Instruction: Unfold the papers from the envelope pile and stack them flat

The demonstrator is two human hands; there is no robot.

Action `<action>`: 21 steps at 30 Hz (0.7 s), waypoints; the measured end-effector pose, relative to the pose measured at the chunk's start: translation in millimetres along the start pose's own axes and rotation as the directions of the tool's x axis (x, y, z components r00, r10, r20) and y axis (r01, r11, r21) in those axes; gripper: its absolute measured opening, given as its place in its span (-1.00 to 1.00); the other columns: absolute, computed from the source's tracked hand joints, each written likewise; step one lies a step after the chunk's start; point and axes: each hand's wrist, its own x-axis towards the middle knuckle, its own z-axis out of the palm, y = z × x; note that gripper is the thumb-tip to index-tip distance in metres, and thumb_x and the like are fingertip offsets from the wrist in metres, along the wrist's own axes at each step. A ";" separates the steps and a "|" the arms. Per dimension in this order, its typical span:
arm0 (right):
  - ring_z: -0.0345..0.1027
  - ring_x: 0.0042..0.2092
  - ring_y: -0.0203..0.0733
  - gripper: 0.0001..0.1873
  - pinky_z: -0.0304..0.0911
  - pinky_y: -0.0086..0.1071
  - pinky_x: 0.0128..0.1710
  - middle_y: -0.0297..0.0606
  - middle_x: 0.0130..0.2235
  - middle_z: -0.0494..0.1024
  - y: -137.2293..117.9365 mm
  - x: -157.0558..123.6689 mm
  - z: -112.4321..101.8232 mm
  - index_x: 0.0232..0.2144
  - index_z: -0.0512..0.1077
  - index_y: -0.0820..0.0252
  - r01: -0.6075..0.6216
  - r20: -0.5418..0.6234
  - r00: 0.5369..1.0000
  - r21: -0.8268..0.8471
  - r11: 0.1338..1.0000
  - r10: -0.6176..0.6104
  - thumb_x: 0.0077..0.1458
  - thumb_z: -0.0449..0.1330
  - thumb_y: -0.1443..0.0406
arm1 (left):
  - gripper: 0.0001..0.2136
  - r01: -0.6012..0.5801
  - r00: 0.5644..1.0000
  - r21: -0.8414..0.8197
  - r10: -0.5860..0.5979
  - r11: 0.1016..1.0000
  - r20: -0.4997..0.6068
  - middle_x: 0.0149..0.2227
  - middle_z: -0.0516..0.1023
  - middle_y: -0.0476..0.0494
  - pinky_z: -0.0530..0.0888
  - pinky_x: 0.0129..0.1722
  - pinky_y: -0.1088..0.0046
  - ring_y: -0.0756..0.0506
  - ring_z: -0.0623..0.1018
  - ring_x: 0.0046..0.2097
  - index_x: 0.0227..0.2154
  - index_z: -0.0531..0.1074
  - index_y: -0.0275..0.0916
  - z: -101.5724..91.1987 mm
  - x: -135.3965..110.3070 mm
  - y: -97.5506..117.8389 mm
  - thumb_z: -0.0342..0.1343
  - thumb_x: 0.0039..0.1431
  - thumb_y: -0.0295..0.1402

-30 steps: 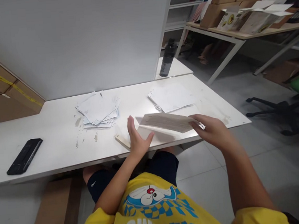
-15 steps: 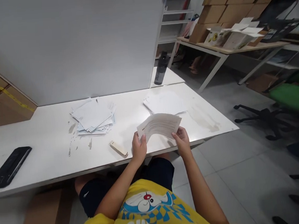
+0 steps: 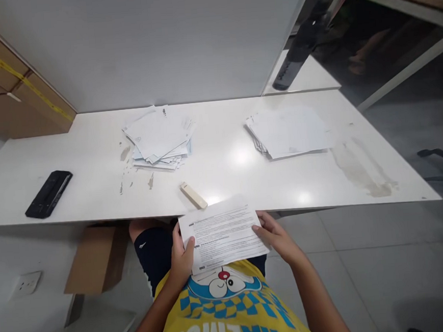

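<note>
Printed sheets of paper (image 3: 224, 232) are held at the desk's front edge, close to my body, with the text side up. My left hand (image 3: 183, 253) grips their left edge, thumb on top and fingers underneath. At the right edge, my right hand (image 3: 276, 236) pinches them the same way. Whether it is one sheet or a thin stack I cannot tell. Just beyond the papers lies a cream-coloured stapler (image 3: 193, 195). Farther back are an untidy pile of papers (image 3: 159, 132) on the left and a neater stack of papers (image 3: 293, 129) on the right.
A black flat device (image 3: 49, 194) lies at the left of the white desk (image 3: 222, 171). A dark bottle (image 3: 293, 58) stands at the back right. Cardboard boxes (image 3: 44, 108) sit at the back left, beside a grey partition (image 3: 158, 43). Another carton (image 3: 94, 258) is under the desk.
Both hands have drawn the papers down and toward my body, and the curved papers now lie flatter with their print facing up. The view has tilted down.
</note>
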 end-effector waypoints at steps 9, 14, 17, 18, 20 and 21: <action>0.43 -0.13 -0.07 -0.32 0.37 -0.26 -0.19 -0.23 -0.14 0.54 3.3 20.8 -43.6 0.24 0.17 -0.03 0.025 -0.148 0.988 -0.172 0.985 -0.050 0.11 0.21 0.02 | -0.52 -0.145 0.987 0.112 0.151 0.983 -0.050 -0.38 0.49 -0.04 0.46 -0.38 0.43 -0.04 0.50 -0.41 0.21 0.13 -0.17 6.8 5.7 13.4 0.02 0.27 -0.19; 0.37 -0.28 -0.15 -0.39 0.32 -0.32 -0.30 -0.31 -0.33 0.46 -33.2 27.5 -54.6 0.18 0.31 -0.03 0.002 -0.221 0.969 -0.452 0.892 -0.114 0.11 0.18 -0.01 | -0.57 -0.573 0.775 0.585 0.611 0.574 0.159 0.09 0.42 -0.34 0.40 0.12 0.08 -0.26 0.40 0.17 0.22 0.20 -0.21 10.2 34.7 33.9 -0.03 0.31 -0.30; 0.36 -0.26 -0.16 -0.43 0.31 -0.33 -0.28 -0.30 -0.30 0.45 -42.2 32.6 -52.7 0.13 0.37 0.01 -0.011 -0.245 0.962 -0.476 0.880 -0.120 0.10 0.18 0.00 | -0.54 -0.753 0.612 0.586 0.646 0.299 0.456 0.28 0.26 -0.30 0.26 0.27 -0.01 -0.29 0.13 0.37 0.29 0.12 -0.18 12.7 59.4 50.0 -0.10 0.35 -0.35; 0.37 -0.23 -0.15 -0.43 0.31 -0.33 -0.26 -0.29 -0.28 0.46 -42.0 34.3 -52.8 0.12 0.38 0.02 -0.013 -0.255 0.960 -0.463 0.886 -0.119 0.09 0.18 0.00 | -0.54 -0.784 0.572 0.569 0.649 0.250 0.503 0.30 0.24 -0.27 0.26 0.28 0.01 -0.27 0.09 0.39 0.30 0.10 -0.17 12.3 66.0 54.5 -0.13 0.36 -0.37; 0.38 -0.19 -0.13 -0.42 0.32 -0.32 -0.24 -0.27 -0.24 0.48 -38.8 37.3 -54.9 0.12 0.38 0.05 -0.006 -0.270 0.955 -0.421 0.907 -0.119 0.09 0.19 0.00 | -0.54 -0.821 0.520 0.534 0.652 0.201 0.552 0.30 0.27 -0.24 0.29 0.27 0.06 -0.23 0.07 0.40 0.30 0.10 -0.16 9.4 75.2 60.6 -0.15 0.37 -0.40; 0.38 -0.18 -0.12 -0.42 0.33 -0.32 -0.23 -0.26 -0.22 0.49 -36.7 38.4 -56.5 0.13 0.37 0.05 0.004 -0.266 0.957 -0.395 0.919 -0.118 0.09 0.19 0.00 | -0.54 -0.832 0.507 0.520 0.650 0.196 0.566 0.29 0.28 -0.23 0.30 0.27 0.07 -0.22 0.07 0.40 0.30 0.11 -0.16 7.2 78.1 62.2 -0.15 0.37 -0.41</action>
